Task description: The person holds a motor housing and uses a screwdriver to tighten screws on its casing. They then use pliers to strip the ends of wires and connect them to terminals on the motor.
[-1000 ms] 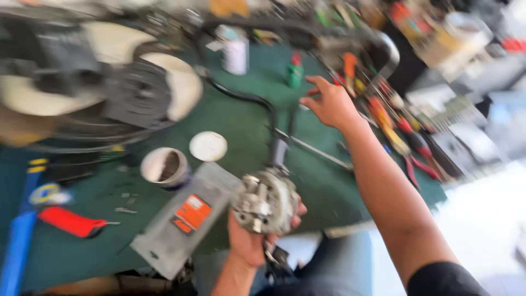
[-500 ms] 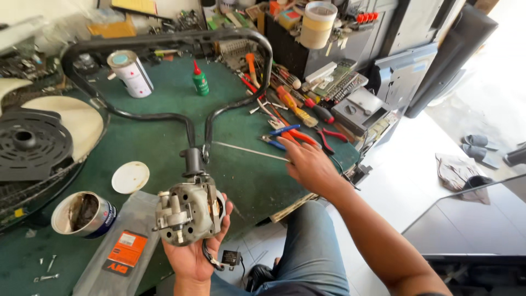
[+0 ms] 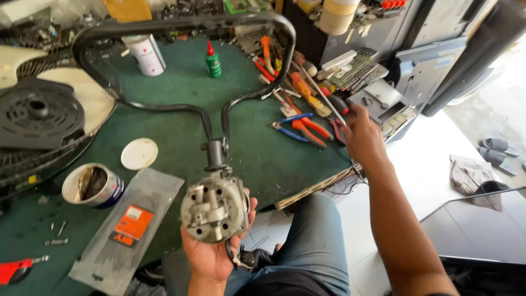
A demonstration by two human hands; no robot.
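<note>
A round grey metal motor assy (image 3: 215, 211) is cupped in the left hand (image 3: 211, 252), palm up, fingers curled round its lower rim and thumb up the right side. It's held just off the near edge of the green bench (image 3: 181, 109), over the lap in blue jeans (image 3: 307, 246). Motor is still joined at its top to a black neck bracket (image 3: 215, 153), from which a black tube frame (image 3: 181, 27) is looped back across the bench.

The right hand (image 3: 361, 137) is stretched out to the tool pile at the bench's right edge. A long thin metal shaft (image 3: 323, 96), prob a screwdriver, is touched at the fingertips; whether it's actually pinched or just touched can't be told, fingers are partly hidden by the back of the hand. Red-handled pliers (image 3: 312, 129) and blue-handled pliers (image 3: 287, 131) are lying just beside that hand.

Left of the motor a flat grey packet w/ an orange label (image 3: 129, 227) is laid on the bench, next to an open tin (image 3: 92, 186) and a white lid (image 3: 139, 153). A black fan grille (image 3: 38, 118) is seen far left, a white spray can (image 3: 147, 55) and small green bottle (image 3: 213, 60) near the back.
</note>
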